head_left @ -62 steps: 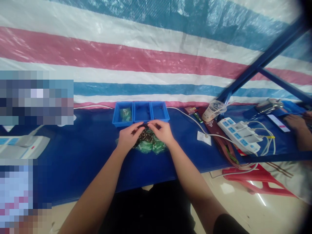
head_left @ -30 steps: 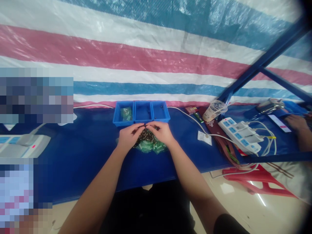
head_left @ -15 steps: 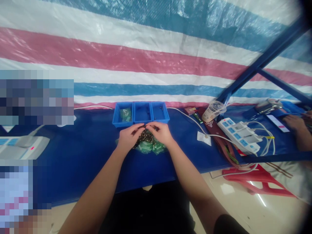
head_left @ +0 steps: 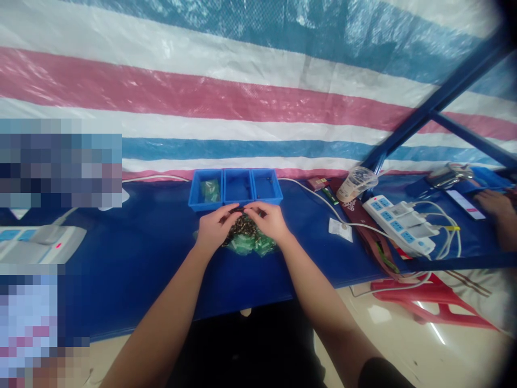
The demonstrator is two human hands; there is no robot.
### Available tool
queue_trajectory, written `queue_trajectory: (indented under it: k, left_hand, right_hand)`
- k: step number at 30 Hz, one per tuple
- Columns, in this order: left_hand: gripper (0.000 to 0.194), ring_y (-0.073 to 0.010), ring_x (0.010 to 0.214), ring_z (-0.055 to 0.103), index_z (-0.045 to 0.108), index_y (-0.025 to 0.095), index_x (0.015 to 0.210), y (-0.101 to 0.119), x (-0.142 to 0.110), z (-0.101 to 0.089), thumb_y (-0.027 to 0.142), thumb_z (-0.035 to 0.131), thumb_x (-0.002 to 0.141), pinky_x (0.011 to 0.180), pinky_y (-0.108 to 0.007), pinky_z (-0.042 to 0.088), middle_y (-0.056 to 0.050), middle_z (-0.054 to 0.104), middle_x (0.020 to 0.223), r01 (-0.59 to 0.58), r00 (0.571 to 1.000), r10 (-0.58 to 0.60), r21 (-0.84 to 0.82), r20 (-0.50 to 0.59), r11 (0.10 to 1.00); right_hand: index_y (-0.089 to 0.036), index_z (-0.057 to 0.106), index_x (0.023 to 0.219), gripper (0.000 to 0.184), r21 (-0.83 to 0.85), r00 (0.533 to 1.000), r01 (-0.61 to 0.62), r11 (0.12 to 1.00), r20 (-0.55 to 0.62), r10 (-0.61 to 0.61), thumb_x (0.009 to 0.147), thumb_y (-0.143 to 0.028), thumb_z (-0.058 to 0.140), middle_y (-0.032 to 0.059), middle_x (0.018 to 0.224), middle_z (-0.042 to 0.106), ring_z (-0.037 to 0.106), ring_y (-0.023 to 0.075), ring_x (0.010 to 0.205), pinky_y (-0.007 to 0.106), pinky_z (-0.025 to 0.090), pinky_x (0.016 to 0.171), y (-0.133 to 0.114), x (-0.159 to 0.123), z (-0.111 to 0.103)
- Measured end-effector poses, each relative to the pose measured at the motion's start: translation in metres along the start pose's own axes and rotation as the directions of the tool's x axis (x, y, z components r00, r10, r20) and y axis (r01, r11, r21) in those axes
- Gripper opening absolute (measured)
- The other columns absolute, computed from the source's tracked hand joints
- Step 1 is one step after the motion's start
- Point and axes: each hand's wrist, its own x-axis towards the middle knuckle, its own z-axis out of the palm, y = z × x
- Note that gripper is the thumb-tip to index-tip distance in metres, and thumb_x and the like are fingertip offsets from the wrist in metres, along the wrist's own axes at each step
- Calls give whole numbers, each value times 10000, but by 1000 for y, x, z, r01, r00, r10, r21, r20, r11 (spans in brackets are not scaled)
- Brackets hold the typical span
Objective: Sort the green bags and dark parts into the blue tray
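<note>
My left hand [head_left: 218, 225] and my right hand [head_left: 268, 220] meet almost fingertip to fingertip above a heap of small brass-coloured and dark metal parts [head_left: 244, 230]. Both are closed in a pinch, and a tiny dark piece seems to sit between the fingertips, too small to name. The heap lies on a crumpled green clear plastic bag [head_left: 246, 245] on the blue table. Just behind my fingers stands a blue three-part tray [head_left: 205, 206]. Its left compartment holds a small greenish plastic packet [head_left: 210, 190]; a few tiny dark pieces lie in the other two.
Right of my hands are a white packet [head_left: 340, 230], a clear plastic cup [head_left: 357, 184], a brown strap [head_left: 365, 237] and a power strip [head_left: 398, 223] with cables. Another person's hand [head_left: 495, 203] is near a phone [head_left: 466, 204]. A second power strip [head_left: 68, 242] lies at left.
The whole view has shifted slightly, so things appear a little farther right. My hands keep the same pinched pose over the heap.
</note>
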Motion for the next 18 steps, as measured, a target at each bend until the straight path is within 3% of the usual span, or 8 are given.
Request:
queue_trajectory:
  k: [7,18]
  left_hand:
    - [278,-133,686,691,755,237,989,0,1,1,441,609,871,756,-224,536,0,758,816,-4,1000,4,17,10,1000]
    - [320,-124,614,666,743,227,1026,-1,1,0,458,566,893,701,-217,527,7,740,738,24,999,-25,19,46,1000]
  right_hand:
    - [-202,743,967,241,14,1000,-21,1000,13,21,874,-395,632,11,720,689,598,130,614,246,500,634,2,0,1]
    - [-203,750,945,224,9,1000,-31,999,7,31,866,-387,648,24,761,722,629,137,640,253,502,625,0,0,1]
